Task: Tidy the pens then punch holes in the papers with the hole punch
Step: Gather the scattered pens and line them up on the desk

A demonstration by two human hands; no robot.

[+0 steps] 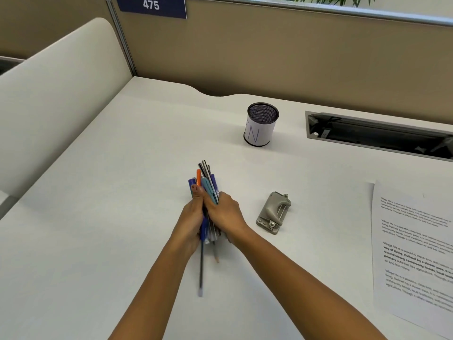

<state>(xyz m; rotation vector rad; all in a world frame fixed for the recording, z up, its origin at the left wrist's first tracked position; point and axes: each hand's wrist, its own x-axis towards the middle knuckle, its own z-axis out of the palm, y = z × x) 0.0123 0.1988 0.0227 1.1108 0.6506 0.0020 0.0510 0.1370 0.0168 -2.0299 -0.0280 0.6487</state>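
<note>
Head camera, nearest first: a blue pen (201, 271) sticks out far below the rest toward the person. Its end is blurred, so it may be sliding loose, though I cannot be sure. Just above it the left hand (190, 224) and right hand (226, 213) press together from either side, fingers curled round a bundle of pens (207, 185) held over the desk (110, 192) near its middle. The bundle is mixed: blue, teal, orange and black-and-white barrels with uneven ends, its long axis running away from the person. Just right of the hands sits the grey hole punch (274, 212), and farther right lie the printed papers (414, 253). The mesh pen cup (261, 125), wrapped in a white label, stands upright farther off, ahead and a little right of the bundle. The right hand is therefore the nearer one, and the pens would need tipping upright to drop in.
</note>
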